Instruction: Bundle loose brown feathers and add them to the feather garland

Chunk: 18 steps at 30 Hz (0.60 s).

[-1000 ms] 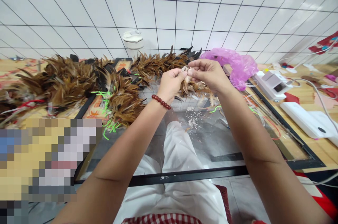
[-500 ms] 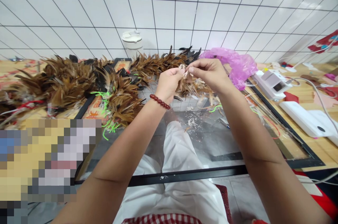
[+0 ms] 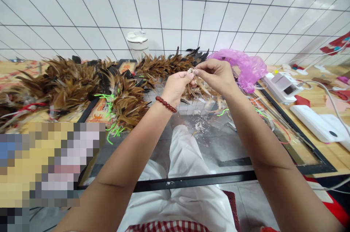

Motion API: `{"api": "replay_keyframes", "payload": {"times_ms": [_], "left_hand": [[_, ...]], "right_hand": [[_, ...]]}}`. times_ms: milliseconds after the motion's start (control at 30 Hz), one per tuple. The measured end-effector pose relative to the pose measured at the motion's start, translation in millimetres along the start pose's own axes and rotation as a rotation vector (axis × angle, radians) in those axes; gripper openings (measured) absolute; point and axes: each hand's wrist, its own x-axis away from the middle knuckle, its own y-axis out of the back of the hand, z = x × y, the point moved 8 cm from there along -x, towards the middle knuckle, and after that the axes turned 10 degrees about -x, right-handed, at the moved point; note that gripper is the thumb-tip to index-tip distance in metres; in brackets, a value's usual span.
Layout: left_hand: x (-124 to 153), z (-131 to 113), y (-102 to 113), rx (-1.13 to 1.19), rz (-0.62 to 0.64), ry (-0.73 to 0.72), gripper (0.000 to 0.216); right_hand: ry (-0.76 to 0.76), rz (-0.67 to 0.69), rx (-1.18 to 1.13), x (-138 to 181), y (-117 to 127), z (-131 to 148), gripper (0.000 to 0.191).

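Observation:
My left hand [image 3: 176, 85] is closed on a small bunch of feathers, and its pale quill ends [image 3: 190, 71] stick up between thumb and forefinger. Close against it, my right hand [image 3: 218, 76] pinches at these quill ends with thumb and forefinger. The fingers partly hide what they grip. Below both hands lie loose light-brown feathers [image 3: 203, 91] on the glass tabletop [image 3: 218, 141]. A brown feather bundle [image 3: 127, 101] with green ties [image 3: 109, 105] lies to the left of my left hand. Another row of brown feathers [image 3: 161, 65] lies behind the hands.
A large feather heap [image 3: 62, 82] covers the back left. A white lidded cup [image 3: 137, 44] stands by the tiled wall. Right of the hands are a pink plastic bag [image 3: 243, 68], a white device [image 3: 283, 88] and a white power bank [image 3: 313, 122]. Pale crumbs [image 3: 201, 126] are scattered on the glass.
The fingers of both hands have shifted slightly at the quill ends, and the held bunch has turned a little. The surroundings look the same.

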Motion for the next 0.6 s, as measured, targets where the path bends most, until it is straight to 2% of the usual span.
{"api": "replay_keyframes", "payload": {"times_ms": [200,300,433,600], "left_hand": [[-4,1,6,-0.02,-0.087,-0.037,0.024],[-5,0,10,-0.011,-0.118,-0.058,0.024],[-5,2,10,0.023,-0.133,-0.044,0.019],[-4,7,7,0.068,-0.122,-0.007,0.018]], "right_hand": [[-0.244,0.118,-0.195,3,-10,-14,0.026],[-0.325,0.083,-0.22,4,-7,-16,0.027],[-0.41,0.074,-0.38,6,-10,-16,0.029],[-0.463,0.013,-0.513,8,-17,-24,0.041]]}}
